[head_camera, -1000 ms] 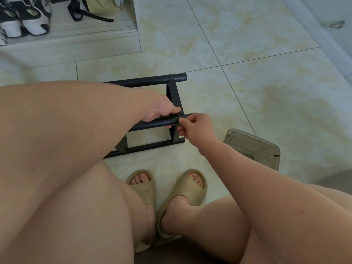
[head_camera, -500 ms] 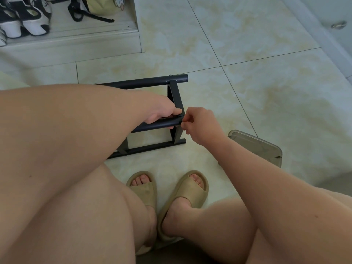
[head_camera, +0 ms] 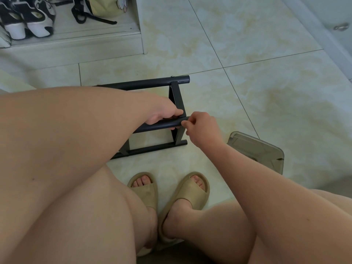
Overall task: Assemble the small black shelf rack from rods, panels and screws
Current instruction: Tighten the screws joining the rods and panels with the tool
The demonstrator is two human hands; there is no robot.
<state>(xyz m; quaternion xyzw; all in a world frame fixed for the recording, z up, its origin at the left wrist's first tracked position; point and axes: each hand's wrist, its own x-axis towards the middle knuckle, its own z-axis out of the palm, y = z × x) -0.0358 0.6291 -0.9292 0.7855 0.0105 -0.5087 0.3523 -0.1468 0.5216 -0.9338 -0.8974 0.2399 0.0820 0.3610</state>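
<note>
The small black rack (head_camera: 176,96) stands on the tiled floor ahead of my feet, with a top rod, a middle rod and a bottom rod joined by a flat side panel. My left hand (head_camera: 162,113) grips the middle rod (head_camera: 162,124) near its right end. At that rod's end, where it meets the side panel, my right hand (head_camera: 202,130) pinches with its thumb and fingertips. What those fingertips hold is too small to see. A small screw head shows on the top rod (head_camera: 172,76).
A translucent grey plastic box (head_camera: 257,151) lies on the floor to the right of the rack. A low white step with sneakers (head_camera: 28,18) and a bag (head_camera: 99,8) stands at the back left. My feet in tan slippers (head_camera: 190,189) rest below the rack.
My right hand has shifted slightly up and to the left at the rod's end, with its fingertips turned. The left hand keeps its hold on the middle rod.
</note>
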